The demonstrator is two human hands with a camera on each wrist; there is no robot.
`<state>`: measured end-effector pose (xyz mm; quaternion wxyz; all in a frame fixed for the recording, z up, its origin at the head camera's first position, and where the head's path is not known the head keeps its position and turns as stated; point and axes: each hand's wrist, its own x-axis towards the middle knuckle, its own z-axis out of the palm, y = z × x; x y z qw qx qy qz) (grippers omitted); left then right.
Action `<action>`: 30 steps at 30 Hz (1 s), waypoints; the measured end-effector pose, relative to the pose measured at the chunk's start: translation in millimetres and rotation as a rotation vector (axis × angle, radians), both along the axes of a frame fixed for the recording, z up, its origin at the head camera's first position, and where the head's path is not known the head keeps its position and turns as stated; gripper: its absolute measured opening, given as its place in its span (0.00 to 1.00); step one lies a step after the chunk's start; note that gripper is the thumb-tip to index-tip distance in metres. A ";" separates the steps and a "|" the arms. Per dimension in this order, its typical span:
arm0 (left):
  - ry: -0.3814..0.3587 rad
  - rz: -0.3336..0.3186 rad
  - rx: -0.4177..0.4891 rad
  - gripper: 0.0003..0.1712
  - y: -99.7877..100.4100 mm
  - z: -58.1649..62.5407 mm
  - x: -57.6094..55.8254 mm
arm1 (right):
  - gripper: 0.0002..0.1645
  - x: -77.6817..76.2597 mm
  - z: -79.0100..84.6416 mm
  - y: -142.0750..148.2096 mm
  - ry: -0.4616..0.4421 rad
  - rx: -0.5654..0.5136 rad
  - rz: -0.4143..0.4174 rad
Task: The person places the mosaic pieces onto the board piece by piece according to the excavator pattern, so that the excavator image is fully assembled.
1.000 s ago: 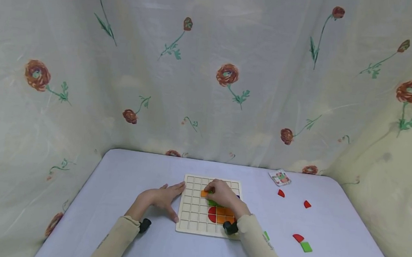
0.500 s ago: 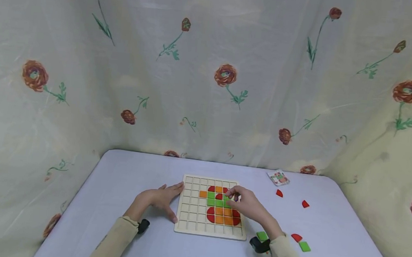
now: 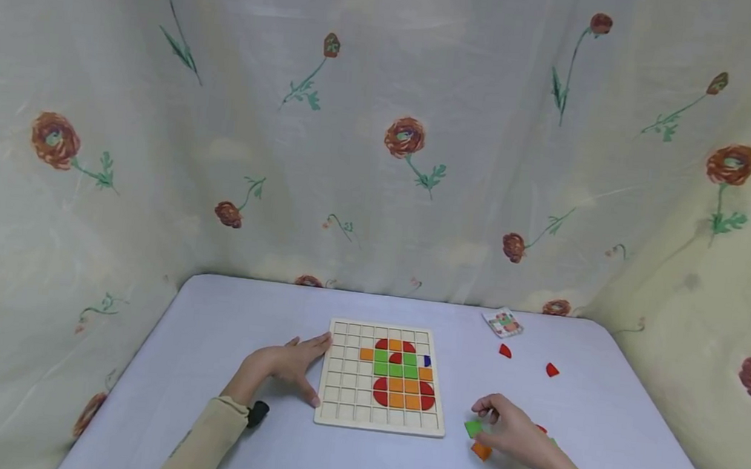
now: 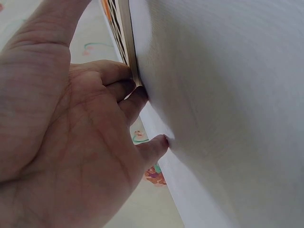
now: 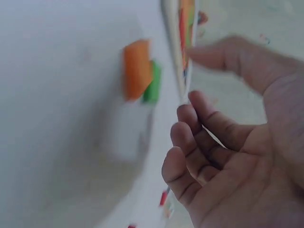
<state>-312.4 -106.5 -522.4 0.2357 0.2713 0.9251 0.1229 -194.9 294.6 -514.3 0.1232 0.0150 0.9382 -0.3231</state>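
Note:
A pale wooden grid board (image 3: 349,379) lies on the table, with red, green, orange and blue pieces set in several of its squares. My left hand (image 3: 293,365) spreads along its left side, thumb near the front corner. In the left wrist view, fingertips of the left hand (image 4: 85,118) touch the board's edge (image 4: 128,42). Right of the board, my right hand (image 3: 513,429) hovers at a loose green tile (image 3: 472,428) and an orange tile (image 3: 481,451). The right wrist view has nothing between the thumb and fingers of that hand (image 5: 228,156); the orange tile (image 5: 137,70) appears blurred.
A printed pattern card (image 3: 503,322) lies at the back right. Two red quarter-round pieces (image 3: 505,351) are in front of it. Another red piece (image 3: 542,428) and a green one are partly hidden behind my right hand. Flowered cloth (image 3: 397,214) hangs around the table.
My right hand has let go of an orange tile on the board and moved right and nearer, over to the loose tiles. The left hand has kept its place at the board's edge.

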 end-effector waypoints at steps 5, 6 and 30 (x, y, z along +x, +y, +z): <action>-0.004 0.011 0.000 0.71 -0.7 1.4 0.2 | 0.24 1.1 -11.3 12.8 0.021 0.048 -0.009; -0.005 0.013 -0.002 0.72 -0.8 1.7 0.2 | 0.23 0.8 -13.1 14.3 0.023 0.045 0.001; -0.009 0.015 0.011 0.72 0.4 2.6 1.9 | 0.14 -11.2 -18.4 -0.2 0.055 0.024 0.079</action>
